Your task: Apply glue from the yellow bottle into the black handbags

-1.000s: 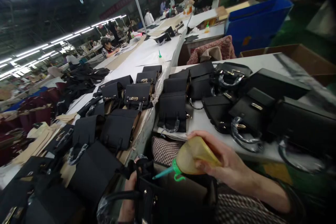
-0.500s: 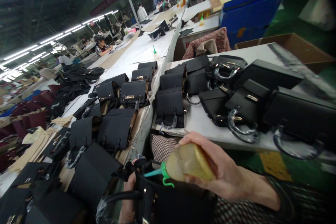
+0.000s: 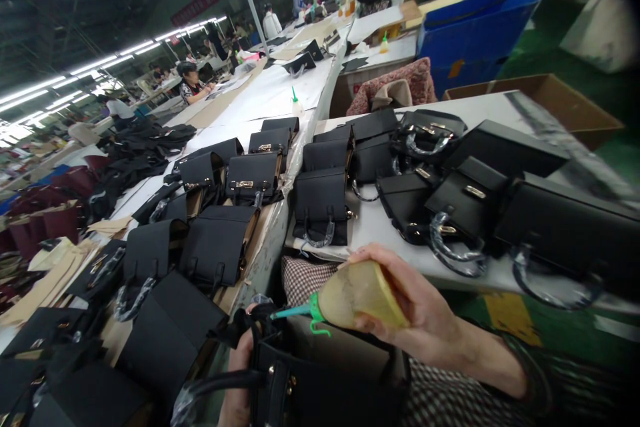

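My right hand point(image 3: 415, 320) is wrapped round a yellowish squeeze glue bottle point(image 3: 350, 297) with a green cap and a long teal nozzle. The bottle lies nearly level, its nozzle tip pointing left at the upper edge of a black handbag point(image 3: 325, 380). I cannot tell whether the tip touches the bag. My left hand point(image 3: 240, 363) grips that handbag at its left edge, fingers partly hidden behind the black material. The bag is open at the top, showing a greyish-brown inside, and a black handle point(image 3: 225, 380) sticks out to the left.
Black handbags point(image 3: 220, 243) crowd the left bench, and more bags point(image 3: 465, 197) cover the white table point(image 3: 495, 103) at right. Another glue bottle point(image 3: 297, 103) stands farther along the bench. A blue bin point(image 3: 475, 33) and a cardboard box point(image 3: 545, 100) are behind; co-workers sit farther off.
The bottle has risen slightly with my right hand, its nozzle staying near the bag's edge. More of the bag's inside now shows. The view has shifted a little.
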